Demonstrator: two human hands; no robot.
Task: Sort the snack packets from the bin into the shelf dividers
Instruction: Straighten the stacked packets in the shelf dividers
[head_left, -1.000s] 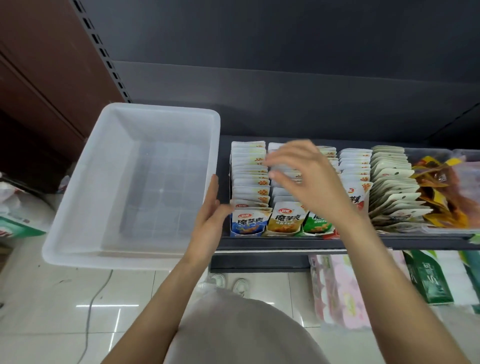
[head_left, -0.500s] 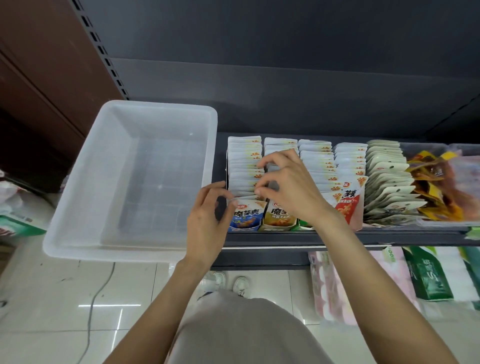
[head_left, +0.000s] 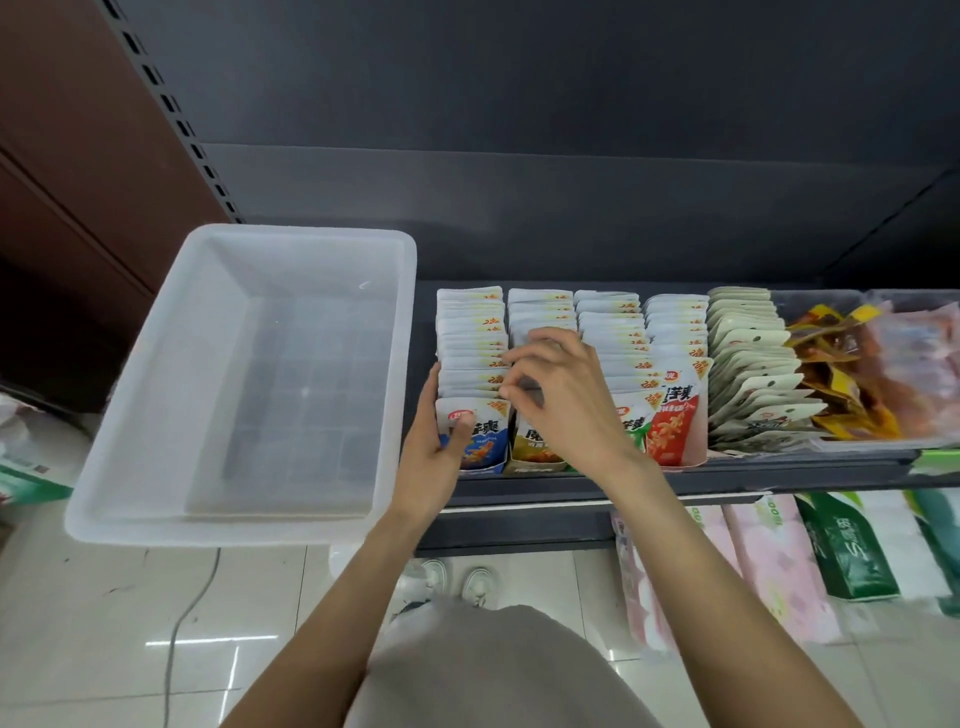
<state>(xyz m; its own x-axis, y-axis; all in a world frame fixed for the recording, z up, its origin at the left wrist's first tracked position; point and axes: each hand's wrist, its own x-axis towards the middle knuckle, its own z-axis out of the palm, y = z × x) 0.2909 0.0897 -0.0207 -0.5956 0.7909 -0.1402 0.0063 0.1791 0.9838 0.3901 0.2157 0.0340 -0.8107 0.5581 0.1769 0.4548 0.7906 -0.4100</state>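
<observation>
Now the bin (head_left: 156, 415) sits bare, packets (head_left: 470, 343) all in dividers. Left hand (head_left: 434, 457) grips the blue front packet (head_left: 480, 441) w/ thumb across; right hand (head_left: 561, 395) has fingers curled into the 2nd row (contents hidden). Risk: a rough tug topples the upright rows fwd.

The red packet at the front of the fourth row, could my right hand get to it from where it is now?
Probably yes: the red packet stands uncovered at the shelf front, just right of your right hand.
</observation>
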